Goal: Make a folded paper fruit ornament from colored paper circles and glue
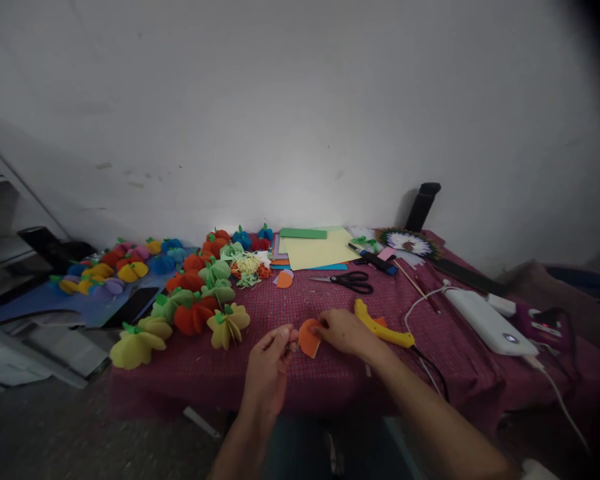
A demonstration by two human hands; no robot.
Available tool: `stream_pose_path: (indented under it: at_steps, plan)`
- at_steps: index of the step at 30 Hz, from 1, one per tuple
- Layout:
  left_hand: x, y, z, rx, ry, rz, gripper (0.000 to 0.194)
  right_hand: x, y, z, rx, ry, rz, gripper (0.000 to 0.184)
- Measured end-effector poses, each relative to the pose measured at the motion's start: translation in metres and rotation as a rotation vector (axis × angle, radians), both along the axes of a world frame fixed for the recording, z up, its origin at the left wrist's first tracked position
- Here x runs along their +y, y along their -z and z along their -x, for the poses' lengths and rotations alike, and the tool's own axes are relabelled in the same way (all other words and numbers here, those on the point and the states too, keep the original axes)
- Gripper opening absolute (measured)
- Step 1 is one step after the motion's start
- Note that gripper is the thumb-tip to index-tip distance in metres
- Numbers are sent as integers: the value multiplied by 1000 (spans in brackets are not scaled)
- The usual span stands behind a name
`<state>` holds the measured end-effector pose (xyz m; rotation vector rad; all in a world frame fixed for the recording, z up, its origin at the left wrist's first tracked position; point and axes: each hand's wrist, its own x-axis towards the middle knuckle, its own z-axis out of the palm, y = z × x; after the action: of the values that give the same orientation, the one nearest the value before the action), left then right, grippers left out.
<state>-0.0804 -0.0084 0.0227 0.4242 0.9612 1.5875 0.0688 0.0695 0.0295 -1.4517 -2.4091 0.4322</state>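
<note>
Currently, the right hand [346,331] pinches an orange paper [308,339] at its fingertips, just beside the left hand [269,357], whose fingers curl around something I cannot tell. Near the right fingers lies a glue gun [379,328]; beyond, scissors [351,282].

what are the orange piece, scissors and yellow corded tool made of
Orange piece: matt and thin-edged, so probably paper or thin foam. Scissors: likely metal blades, being slim and grey; black handles likely plastic. Yellow corded tool: probably moulded plastic, given its smooth body.
</note>
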Motion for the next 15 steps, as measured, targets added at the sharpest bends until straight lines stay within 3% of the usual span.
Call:
stream_pose_path:
  at_steps: [4, 7, 10, 15]
  plan:
    - [8, 3, -2, 27, 3, -4, 28, -3, -6, 2, 59, 52, -152, 17]
    - [17, 4, -4, 53, 13, 5, 30, -8, -6, 3, 374, -4, -264, 16]
    - [33, 4, -5, 101, 49, -30, 33, -9, -5, 8, 652, -52, -210, 16]
    - [58, -6, -7, 186, 110, -134, 36, 1, -7, 19, 762, -89, -41, 26]
